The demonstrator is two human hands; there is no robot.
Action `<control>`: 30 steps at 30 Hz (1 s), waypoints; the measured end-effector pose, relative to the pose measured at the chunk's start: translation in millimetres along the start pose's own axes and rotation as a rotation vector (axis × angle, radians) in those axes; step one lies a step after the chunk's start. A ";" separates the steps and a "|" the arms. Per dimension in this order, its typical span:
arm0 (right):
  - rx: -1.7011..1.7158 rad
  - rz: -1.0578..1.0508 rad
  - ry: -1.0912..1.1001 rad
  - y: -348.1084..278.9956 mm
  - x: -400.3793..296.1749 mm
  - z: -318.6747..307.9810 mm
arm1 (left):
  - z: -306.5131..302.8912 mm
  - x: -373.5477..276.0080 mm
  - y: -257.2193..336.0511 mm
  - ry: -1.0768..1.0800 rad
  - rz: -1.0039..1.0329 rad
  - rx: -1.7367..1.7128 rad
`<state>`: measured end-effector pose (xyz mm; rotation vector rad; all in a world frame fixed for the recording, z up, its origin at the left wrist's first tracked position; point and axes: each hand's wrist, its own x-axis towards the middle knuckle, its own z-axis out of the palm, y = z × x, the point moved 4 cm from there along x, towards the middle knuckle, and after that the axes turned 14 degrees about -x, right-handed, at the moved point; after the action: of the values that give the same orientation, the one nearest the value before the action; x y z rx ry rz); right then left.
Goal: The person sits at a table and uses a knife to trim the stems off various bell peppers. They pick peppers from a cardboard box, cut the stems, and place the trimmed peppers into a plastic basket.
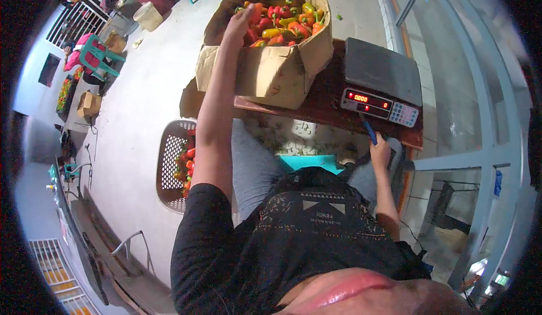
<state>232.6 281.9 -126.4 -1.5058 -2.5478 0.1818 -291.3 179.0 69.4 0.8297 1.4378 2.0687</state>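
My left hand (238, 23) reaches over the near left part of a large cardboard box (271, 73) and has a blurred red pepper (255, 13) at its fingertips. Red, orange and yellow-green peppers (292, 23) fill the box, which stands open on a dark reddish-brown table (326, 82). In my right hand (380, 150) is a slim blue-handled tool (369, 129), held above my lap at the table's near edge. Its narrow far end is too small to identify. Just beyond it, a digital weighing scale (381, 82) has its display lit and a bare dark platform.
Left of my leg, a perforated plastic basket (169, 167) holds more peppers, partly behind my arm. A glazed metal-framed partition (453, 162) runs along the right. Across the floor are a person on a green plastic chair (94, 52), a whitish bucket (147, 16) and a small carton (89, 104).
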 end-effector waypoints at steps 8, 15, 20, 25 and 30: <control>0.031 -0.008 0.051 -0.1 -3.0 -2.5 | 41.8 -74.8 58.7 -0.342 0.019 -0.626; 0.465 -0.210 0.149 -73.2 2.4 -33.8 | 71.4 -193.1 50.4 -0.138 -0.099 -0.508; 0.757 -0.692 0.244 -186.0 -8.5 -126.7 | 96.7 -240.6 30.2 0.016 -0.274 -0.408; 0.590 -0.692 0.093 -204.5 -5.4 -125.5 | 105.8 -254.7 9.5 0.009 -0.361 -0.385; 0.560 -0.703 0.149 -207.0 -6.5 -132.1 | 106.7 -260.8 -0.9 0.071 -0.345 -0.455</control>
<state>86.7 178.8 42.2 -0.3834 -2.4379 0.5849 -32.9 69.7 43.2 0.3043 0.9937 2.0464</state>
